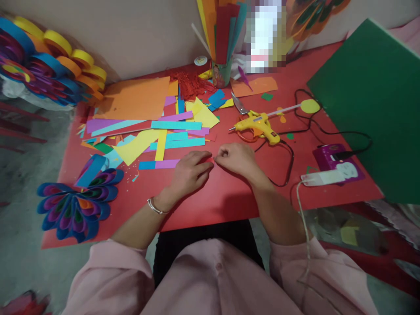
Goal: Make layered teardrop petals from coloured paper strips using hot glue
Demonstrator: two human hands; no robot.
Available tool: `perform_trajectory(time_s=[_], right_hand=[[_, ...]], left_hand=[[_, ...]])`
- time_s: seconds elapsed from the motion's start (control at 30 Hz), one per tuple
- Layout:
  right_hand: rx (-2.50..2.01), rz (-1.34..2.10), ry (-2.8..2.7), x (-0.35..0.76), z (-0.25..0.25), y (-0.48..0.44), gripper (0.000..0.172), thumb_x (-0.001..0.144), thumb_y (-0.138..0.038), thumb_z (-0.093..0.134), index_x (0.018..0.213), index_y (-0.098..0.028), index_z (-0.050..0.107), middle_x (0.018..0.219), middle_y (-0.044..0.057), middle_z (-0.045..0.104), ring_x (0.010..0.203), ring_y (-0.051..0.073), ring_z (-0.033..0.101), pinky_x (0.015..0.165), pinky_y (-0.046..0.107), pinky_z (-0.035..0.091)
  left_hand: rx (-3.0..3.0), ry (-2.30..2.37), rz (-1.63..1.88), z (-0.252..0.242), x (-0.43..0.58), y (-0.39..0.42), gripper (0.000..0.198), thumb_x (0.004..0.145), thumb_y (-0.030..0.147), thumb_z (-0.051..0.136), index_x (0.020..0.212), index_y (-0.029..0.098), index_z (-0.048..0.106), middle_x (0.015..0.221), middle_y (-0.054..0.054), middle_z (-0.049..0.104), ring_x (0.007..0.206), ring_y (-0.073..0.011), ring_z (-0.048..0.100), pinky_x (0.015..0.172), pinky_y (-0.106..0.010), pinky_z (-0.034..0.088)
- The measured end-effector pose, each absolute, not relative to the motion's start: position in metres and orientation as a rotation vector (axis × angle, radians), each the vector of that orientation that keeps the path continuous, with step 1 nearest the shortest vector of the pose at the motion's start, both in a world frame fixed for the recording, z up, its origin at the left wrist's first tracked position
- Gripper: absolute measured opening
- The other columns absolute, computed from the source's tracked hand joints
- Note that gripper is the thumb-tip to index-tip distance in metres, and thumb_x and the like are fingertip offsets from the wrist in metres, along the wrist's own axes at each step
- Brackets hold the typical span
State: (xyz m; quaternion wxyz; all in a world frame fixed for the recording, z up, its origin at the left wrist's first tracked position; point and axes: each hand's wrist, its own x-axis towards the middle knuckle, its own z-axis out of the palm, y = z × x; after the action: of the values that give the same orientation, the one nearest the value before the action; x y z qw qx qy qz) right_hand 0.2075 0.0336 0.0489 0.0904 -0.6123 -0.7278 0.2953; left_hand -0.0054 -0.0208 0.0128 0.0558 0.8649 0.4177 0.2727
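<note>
Table (203,214), red: left hand (193,170), at blue-purple strip (164,164); right hand (236,158), just beside left; glue gun (257,125); paper flower (70,205).

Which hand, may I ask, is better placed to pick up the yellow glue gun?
Probably the right hand: it is close to the glue gun; the left hand is nearer the paper strips.

Blue-and-purple paper strip (166,164) lies flat on red table (210,201).

Blue-and-purple paper strip (160,164), red table (210,199)
</note>
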Motion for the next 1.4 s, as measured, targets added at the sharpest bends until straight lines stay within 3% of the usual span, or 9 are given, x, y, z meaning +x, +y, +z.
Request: perform_trajectory(time_s=[0.3, 0.73, 1.4], right_hand=[[-1.755, 0.965, -2.094, 0.2124, 0.0503, 0.0346, 0.012, 0.087, -0.029, 0.071, 0.084, -0.024, 0.081, 0.083, 0.000, 0.079, 0.075, 0.016, 0.063, 0.067, 0.031, 0.034], [-1.764, 0.974, -2.053, 0.2133, 0.0470, 0.0372, 0.010, 0.086, -0.031, 0.074, 0.082, -0.024, 0.080, 0.081, 0.000, 0.078, 0.072, 0.016, 0.062, 0.067, 0.030, 0.034], [-1.842, 0.842, -2.160, 0.2060, 0.0472, 0.0346, 0.013, 0.088, -0.034, 0.072, 0.086, -0.027, 0.083, 0.087, 0.001, 0.081, 0.081, 0.020, 0.065, 0.068, 0.032, 0.033]], left_hand=[[2.693, 1.284, 0.875, 0.0060, -0.0077, -0.0175, 0.022, 0.111, 0.027, 0.063, 0.105, 0.025, 0.083, 0.130, -0.010, 0.080, 0.116, -0.0267, 0.074, 0.091, -0.042, 0.062], [2.663, 1.348, 0.863, 0.0061, -0.0067, -0.0174, 0.023, 0.112, 0.031, 0.062, 0.104, 0.024, 0.083, 0.129, -0.010, 0.081, 0.114, -0.0263, 0.075, 0.088, -0.042, 0.060], [2.675, 1.338, 0.931, 0.0047, -0.0032, -0.0157, 0.020, 0.110, 0.027, 0.064, 0.103, 0.023, 0.083, 0.123, -0.010, 0.082, 0.110, -0.0256, 0.075, 0.086, -0.040, 0.057]])
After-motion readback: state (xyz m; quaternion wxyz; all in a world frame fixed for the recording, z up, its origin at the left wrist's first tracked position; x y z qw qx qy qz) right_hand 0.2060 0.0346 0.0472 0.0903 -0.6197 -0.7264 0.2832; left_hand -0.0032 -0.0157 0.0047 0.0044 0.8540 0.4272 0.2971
